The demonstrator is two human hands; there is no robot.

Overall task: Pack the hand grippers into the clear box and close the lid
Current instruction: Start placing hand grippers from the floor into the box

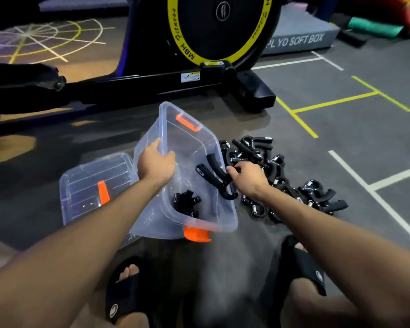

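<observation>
Fingers of my left hand curl over the box rim, thumb outside the wall, gripping it so the box sits tipped with its mouth toward the pile. My right hand has its fingers closed around a gripper, holding it just over the box's right rim, handles pointing into the box.

From the head view, the packing looks to be barely started. I see one small cluster of packed grippers lying low inside the box, near the orange latch. The pile on the floor, just right of the box, is still large, a tangle of black handles and springs. The lid lies flat on the floor to the left, touching or just beside the box, so closing is not yet done. I judge that most of the job remains: dropping this one in, moving the rest, then fitting the lid.
</observation>
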